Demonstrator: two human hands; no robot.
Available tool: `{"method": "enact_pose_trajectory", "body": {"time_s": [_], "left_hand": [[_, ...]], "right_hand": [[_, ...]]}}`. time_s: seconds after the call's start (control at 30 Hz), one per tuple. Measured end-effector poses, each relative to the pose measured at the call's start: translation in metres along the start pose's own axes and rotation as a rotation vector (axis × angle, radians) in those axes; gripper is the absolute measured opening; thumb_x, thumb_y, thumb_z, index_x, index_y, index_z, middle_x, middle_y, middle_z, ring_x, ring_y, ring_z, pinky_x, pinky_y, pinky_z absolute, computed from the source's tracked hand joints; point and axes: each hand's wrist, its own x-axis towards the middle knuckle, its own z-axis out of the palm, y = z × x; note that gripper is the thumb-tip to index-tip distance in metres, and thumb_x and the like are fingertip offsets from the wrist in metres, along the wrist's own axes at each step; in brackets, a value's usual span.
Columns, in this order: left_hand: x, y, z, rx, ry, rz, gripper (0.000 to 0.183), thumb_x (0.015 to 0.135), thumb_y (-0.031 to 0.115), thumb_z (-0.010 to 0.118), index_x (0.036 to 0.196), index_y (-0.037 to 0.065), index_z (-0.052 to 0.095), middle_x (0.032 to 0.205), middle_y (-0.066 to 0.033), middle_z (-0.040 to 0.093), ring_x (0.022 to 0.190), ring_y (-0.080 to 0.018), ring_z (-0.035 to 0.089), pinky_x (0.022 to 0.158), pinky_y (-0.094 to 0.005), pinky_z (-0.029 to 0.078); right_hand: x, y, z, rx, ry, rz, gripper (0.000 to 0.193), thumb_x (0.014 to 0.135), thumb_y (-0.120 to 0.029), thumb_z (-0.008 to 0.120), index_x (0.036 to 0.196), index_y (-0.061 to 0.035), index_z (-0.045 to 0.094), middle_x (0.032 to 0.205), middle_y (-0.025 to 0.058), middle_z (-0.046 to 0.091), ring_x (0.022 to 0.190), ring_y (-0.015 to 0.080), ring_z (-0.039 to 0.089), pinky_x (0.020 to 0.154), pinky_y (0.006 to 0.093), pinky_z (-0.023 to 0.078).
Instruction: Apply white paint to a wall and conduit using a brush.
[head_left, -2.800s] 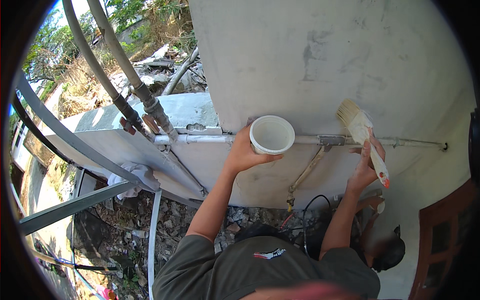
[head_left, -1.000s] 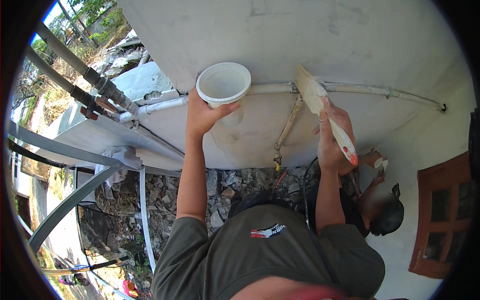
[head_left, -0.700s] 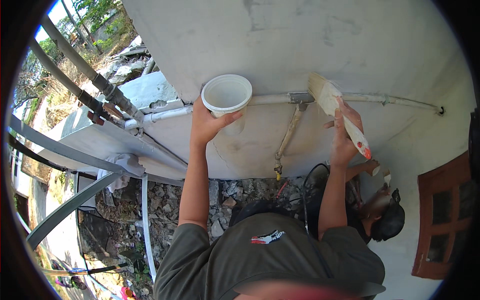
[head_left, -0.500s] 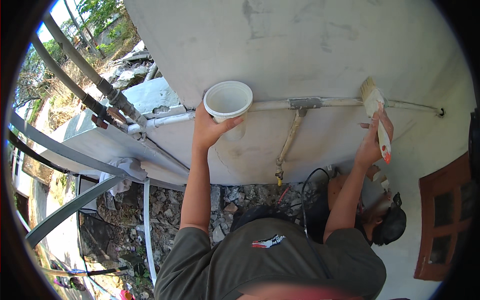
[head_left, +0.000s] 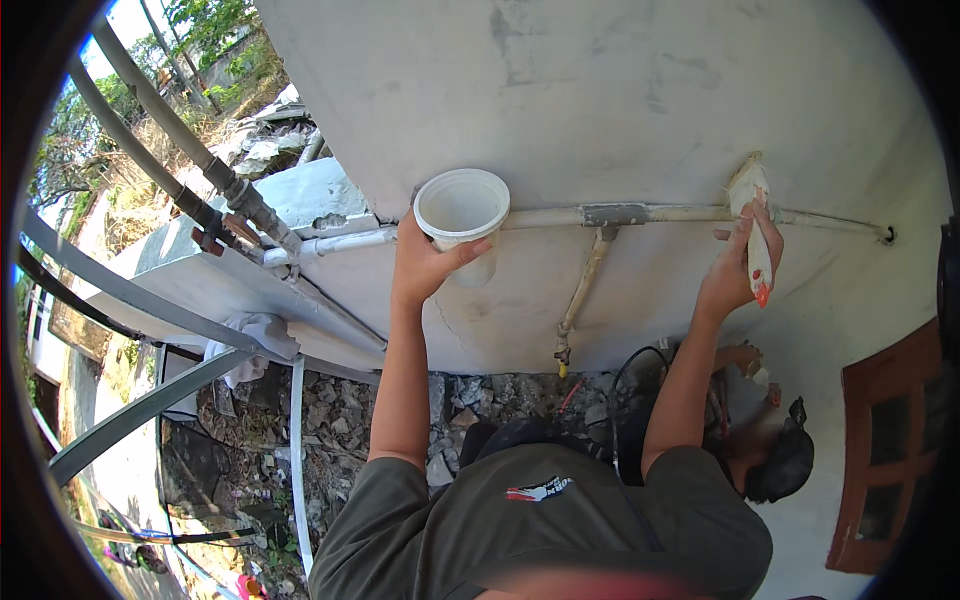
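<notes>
My left hand (head_left: 430,262) is wrapped round a white plastic cup (head_left: 463,204) and holds it upright in front of the wall; inside, only its pale walls show. In my right hand (head_left: 737,262) is a paintbrush (head_left: 750,190), its bristles up against the white wall (head_left: 610,110) and its red-tipped handle pointing down. Whether the bristles touch the wall I cannot tell. Between my hands a whitish pipe (head_left: 680,213) runs along the wall, with a grey joint (head_left: 615,214) and a branch (head_left: 583,290) dropping to a yellow-ended tap (head_left: 563,367).
Another person in a dark cap (head_left: 787,460) is low down at my right, by a broken patch of wall. Rubble (head_left: 340,410) covers the ground. Grey metal bars (head_left: 150,415) and upright pipes (head_left: 165,110) stand at left; a brown-framed window (head_left: 888,440) is at far right.
My right hand has turned the brush so its bristles show more edge-on, slightly to the right. The cup in my left hand has barely moved; the whole view has shifted slightly.
</notes>
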Motion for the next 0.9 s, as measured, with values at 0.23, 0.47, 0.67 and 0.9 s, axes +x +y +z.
{"method": "enact_pose_trajectory", "body": {"time_s": [0.23, 0.47, 0.67, 0.9], "left_hand": [[0.001, 0.000, -0.001, -0.006, 0.004, -0.003, 0.065, 0.063, 0.021, 0.088, 0.118, -0.003, 0.062, 0.108, -0.0105, 0.070, 0.101, -0.0194, 0.065, 0.092, -0.0339, 0.049], [0.001, -0.001, -0.003, 0.016, -0.012, -0.003, 0.066, 0.063, 0.022, 0.089, 0.117, -0.003, 0.062, 0.108, -0.0110, 0.071, 0.100, -0.0196, 0.066, 0.092, -0.0340, 0.050], [0.002, -0.002, -0.008, 0.022, -0.031, 0.010, 0.066, 0.063, 0.026, 0.089, 0.117, -0.002, 0.062, 0.109, -0.0112, 0.070, 0.102, -0.0207, 0.066, 0.092, -0.0347, 0.050], [0.007, 0.007, -0.014, 0.021, -0.096, 0.003, 0.066, 0.063, 0.027, 0.089, 0.117, -0.001, 0.063, 0.111, -0.0111, 0.070, 0.104, -0.0214, 0.066, 0.092, -0.0354, 0.050]], "right_hand": [[-0.045, -0.035, 0.012, 0.081, -0.199, -0.034, 0.014, 0.094, -0.002, 0.064, 0.108, -0.0004, 0.065, 0.111, 0.0142, 0.064, 0.093, 0.0189, 0.066, 0.055, 0.0256, 0.058], [-0.080, -0.081, 0.025, 0.237, -0.391, 0.023, 0.015, 0.089, 0.002, 0.069, 0.104, 0.0003, 0.067, 0.103, 0.0162, 0.068, 0.096, 0.0265, 0.067, 0.087, 0.0403, 0.055], [-0.080, -0.095, 0.043, 0.372, -0.326, 0.128, 0.014, 0.092, 0.002, 0.065, 0.106, 0.0020, 0.066, 0.108, 0.0155, 0.067, 0.106, 0.0266, 0.065, 0.092, 0.0384, 0.053], [-0.042, -0.071, 0.024, 0.072, -0.146, -0.013, 0.019, 0.097, -0.003, 0.059, 0.113, 0.0072, 0.060, 0.119, 0.0183, 0.062, 0.101, 0.0259, 0.066, 0.077, 0.0357, 0.064]]}}
